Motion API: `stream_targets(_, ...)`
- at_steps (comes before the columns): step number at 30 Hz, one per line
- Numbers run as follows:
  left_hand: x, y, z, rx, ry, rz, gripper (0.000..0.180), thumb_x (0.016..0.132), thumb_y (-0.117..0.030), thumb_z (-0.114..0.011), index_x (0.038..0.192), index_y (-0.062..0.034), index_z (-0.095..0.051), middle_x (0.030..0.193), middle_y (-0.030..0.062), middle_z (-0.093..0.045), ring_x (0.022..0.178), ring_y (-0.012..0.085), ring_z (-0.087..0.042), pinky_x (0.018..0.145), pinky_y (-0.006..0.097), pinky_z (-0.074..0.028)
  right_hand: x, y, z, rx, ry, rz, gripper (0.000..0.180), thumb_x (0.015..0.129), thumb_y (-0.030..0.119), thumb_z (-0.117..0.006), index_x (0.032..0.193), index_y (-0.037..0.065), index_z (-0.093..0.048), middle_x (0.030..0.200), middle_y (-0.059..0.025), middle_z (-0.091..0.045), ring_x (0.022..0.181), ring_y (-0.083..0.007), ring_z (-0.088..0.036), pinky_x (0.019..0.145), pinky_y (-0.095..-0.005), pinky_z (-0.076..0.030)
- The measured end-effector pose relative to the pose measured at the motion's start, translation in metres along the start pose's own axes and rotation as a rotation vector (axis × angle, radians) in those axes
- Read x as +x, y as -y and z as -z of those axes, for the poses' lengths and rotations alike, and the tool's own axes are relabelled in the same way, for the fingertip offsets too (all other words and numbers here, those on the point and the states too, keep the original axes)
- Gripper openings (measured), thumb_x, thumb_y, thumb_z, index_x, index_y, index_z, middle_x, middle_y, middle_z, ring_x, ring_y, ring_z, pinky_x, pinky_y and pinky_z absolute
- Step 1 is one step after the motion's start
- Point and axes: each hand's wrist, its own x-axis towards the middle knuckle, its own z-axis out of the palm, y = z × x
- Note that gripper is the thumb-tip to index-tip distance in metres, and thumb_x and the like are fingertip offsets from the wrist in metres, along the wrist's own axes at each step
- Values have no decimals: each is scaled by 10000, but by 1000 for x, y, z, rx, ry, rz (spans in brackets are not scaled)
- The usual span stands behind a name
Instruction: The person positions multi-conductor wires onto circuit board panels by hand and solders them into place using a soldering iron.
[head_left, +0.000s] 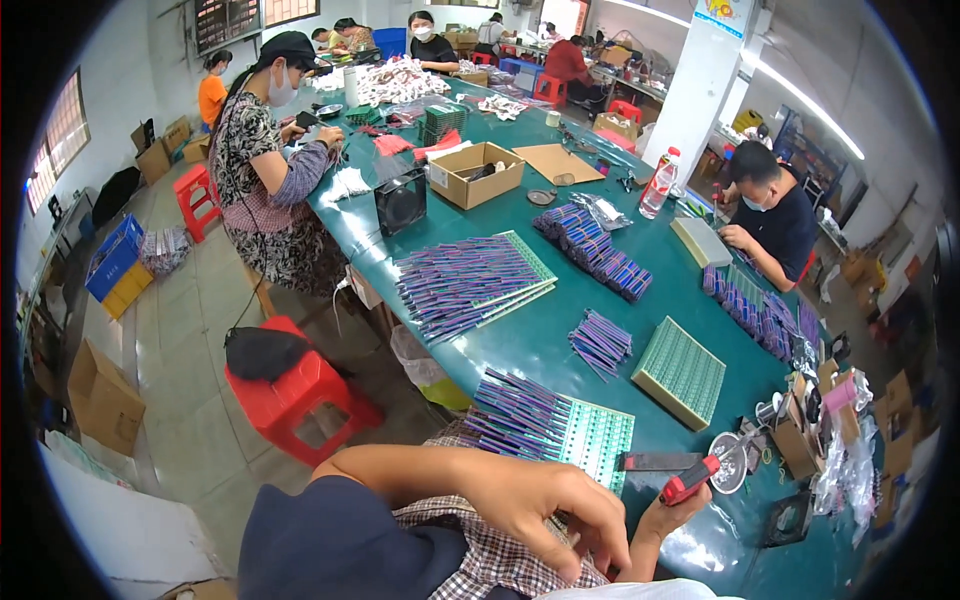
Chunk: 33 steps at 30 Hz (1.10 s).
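Observation:
My left hand (pixel 555 505) reaches across from the left over the checked cloth in front of me, at the table's near edge. Its bent fingers hang apart, and nothing shows between them. In my right hand (pixel 672 515) is a red-and-black handled tool (pixel 690 481), pointing up and away; its exact kind is unclear. Just beyond my hands lies a green circuit board panel (pixel 600 437) with many purple wires (pixel 520 412) across its left part. A dark flat bar (pixel 660 461) lies beside the panel. Close to the tool's far end is a round metallic dish (pixel 728 462).
Another board stack (pixel 680 372), a loose wire pile (pixel 600 343) and wired panels (pixel 475 280) lie farther on the green table. Boxes and a solder spool (pixel 768 410) crowd the right. A red stool (pixel 295 390) stands left; co-workers sit or stand around the table.

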Motion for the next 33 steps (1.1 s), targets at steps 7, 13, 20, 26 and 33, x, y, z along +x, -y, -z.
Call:
stream_targets(7,-57,37,3,1282,-144,846,424,924,-413,-734,1151,-57,-687,1023,140,-666,973,360,-682,857,470,-539,3,0,-6,6,-24,41,533,859,-58,-687,1325,29,-443,1166,-175,-536,1099,-371,-553,971,-478,-459)
stream_targets(13,-75,46,10,1333,-303,874,442,928,-452,-714,1129,-59,-687,980,138,-672,957,361,-689,826,481,-548,7,4,-5,6,-9,55,560,868,-55,-691,1358,45,-438,1187,-181,-542,1101,-374,-564,965,-483,-470)
stream_targets(20,-83,49,9,1268,-341,906,441,934,-453,-708,1121,-53,-692,978,145,-677,961,367,-689,833,488,-550,2,-2,-6,61,3,38,560,875,-44,-711,1359,38,-443,1200,-187,-537,1107,-376,-570,960,-489,-478)
stream_targets(26,-84,47,6,1258,-345,958,443,939,-444,-706,1133,-46,-689,994,152,-683,977,373,-686,852,493,-547,5,-2,-4,22,30,65,548,882,-46,-701,1359,29,-441,1200,-188,-537,1120,-375,-563,979,-483,-473)
stream_targets(33,-80,50,13,1263,-368,878,430,951,-423,-700,1168,-52,-688,1037,142,-683,1019,366,-678,887,482,-542,2,-1,-4,20,-4,83,545,875,-57,-699,1355,23,-453,1191,-191,-551,1102,-372,-565,980,-480,-466)
